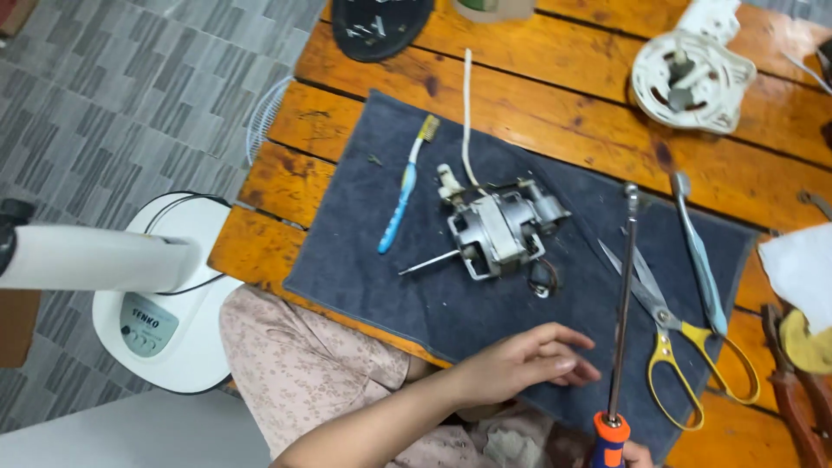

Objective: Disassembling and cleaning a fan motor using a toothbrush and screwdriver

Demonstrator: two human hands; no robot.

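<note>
At the far left stood the white round base of a pedestal fan (165,325) on the grey patterned floor, its white pole (95,258) reaching toward the camera. A wooden slatted table (555,78) carried a dark grey cloth mat (485,295). On the mat's left part lay a blue-handled toothbrush with yellowish bristles (403,191), well apart from the hands. Near the mat's middle sat a grey metal fan motor (498,230), its thin shaft pointing left and a white cord (466,113) running up from it. The left hand (520,364) rested flat on the mat's near edge, fingers loosely spread and holding nothing, near the motor but not touching it. Just to its right, the right hand (631,455), mostly out of view, was closed around the orange-and-blue handle of a long steel screwdriver (622,303), whose shaft pointed away across the mat. Beside it lay yellow-handled scissors (672,338), then a pale blue toothbrush (698,251). A white round plastic fan housing (689,78) sat at the table's far right.
</note>
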